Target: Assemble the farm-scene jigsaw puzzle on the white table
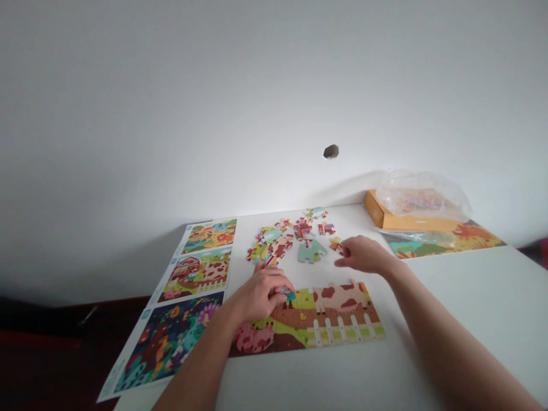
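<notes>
My left hand point(261, 294) rests over the near edge of a partly assembled farm jigsaw puzzle point(325, 319), pinching a small teal-edged puzzle piece point(290, 295) in its fingertips. The assembled part shows a spotted cow, a white fence and a pink pig. My right hand point(362, 255) hangs with its fingers apart, and its fingertips are at a small red-and-yellow piece point(336, 245). Just beyond lies a heap of loose jigsaw pieces point(278, 242), and a pale teal piece point(311, 251) sits apart from the heap.
Several printed picture sheets point(188, 302) run down the left side of the white table point(471, 297). At the back right are an orange cardboard box point(406, 220), a crumpled clear plastic bag point(422, 194) and another picture sheet point(445, 242). A white wall point(274, 103) rises behind.
</notes>
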{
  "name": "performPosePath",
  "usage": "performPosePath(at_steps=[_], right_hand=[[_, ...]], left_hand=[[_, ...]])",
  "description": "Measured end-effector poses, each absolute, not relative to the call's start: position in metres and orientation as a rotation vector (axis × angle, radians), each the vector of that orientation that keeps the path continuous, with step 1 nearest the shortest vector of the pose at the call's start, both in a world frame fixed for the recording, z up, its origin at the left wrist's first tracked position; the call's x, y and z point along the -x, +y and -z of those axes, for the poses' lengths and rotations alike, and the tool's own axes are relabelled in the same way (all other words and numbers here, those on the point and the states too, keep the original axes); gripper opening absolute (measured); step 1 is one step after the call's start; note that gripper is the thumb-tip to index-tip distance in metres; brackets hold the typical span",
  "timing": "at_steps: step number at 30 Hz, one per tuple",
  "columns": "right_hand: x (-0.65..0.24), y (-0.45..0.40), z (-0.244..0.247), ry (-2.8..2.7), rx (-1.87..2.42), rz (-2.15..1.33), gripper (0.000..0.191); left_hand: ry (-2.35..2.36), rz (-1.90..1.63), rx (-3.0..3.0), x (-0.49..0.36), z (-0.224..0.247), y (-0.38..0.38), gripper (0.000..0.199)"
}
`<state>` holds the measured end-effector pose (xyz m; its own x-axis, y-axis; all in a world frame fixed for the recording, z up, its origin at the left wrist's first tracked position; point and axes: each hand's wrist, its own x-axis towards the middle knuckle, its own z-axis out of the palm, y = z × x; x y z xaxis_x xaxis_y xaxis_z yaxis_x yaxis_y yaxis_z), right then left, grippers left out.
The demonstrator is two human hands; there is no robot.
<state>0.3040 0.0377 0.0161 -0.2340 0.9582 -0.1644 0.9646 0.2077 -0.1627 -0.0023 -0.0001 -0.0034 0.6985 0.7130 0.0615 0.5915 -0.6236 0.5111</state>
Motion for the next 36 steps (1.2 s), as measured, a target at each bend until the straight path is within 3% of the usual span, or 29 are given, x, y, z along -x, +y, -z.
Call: performPosePath(at_steps=[3, 7, 11, 19, 26, 36], right_hand=[[-0.292, 0.038, -0.014, 2.551, -2.087, 0.22, 0.026], [-0.28, 0.039, -0.006, 2.692, -1.961, 0.291, 0.034], [-0.278, 0.041, 0.001, 2.703, -1.908, 0.337, 0.027], [-0.281, 0.046, 0.01, 2.654, -2.055, 0.279, 0.027], [-0.275, 0.044, 0.006, 2.523, -2.129, 0.28, 0.04], [-0.271, 0.045, 0.009, 2.419, -2.237, 0.26, 0.032]], left_hand=[[1.01, -0.371, -2.445, 0.003, 0.006, 0.001, 0.014], [1.007, -0.382, -2.436, 0.003, 0.008, 0.001, 0.015], [0.998, -0.356, -2.434, 0.003, 0.006, 0.002, 0.015], [0.985, -0.317, -2.459, 0.002, 0.002, 0.003, 0.016], [0.985, -0.35, -2.462, 0.002, 0.001, 0.001, 0.013], [1.201, -0.551, -2.494, 0.002, 0.008, 0.008, 0.01]])
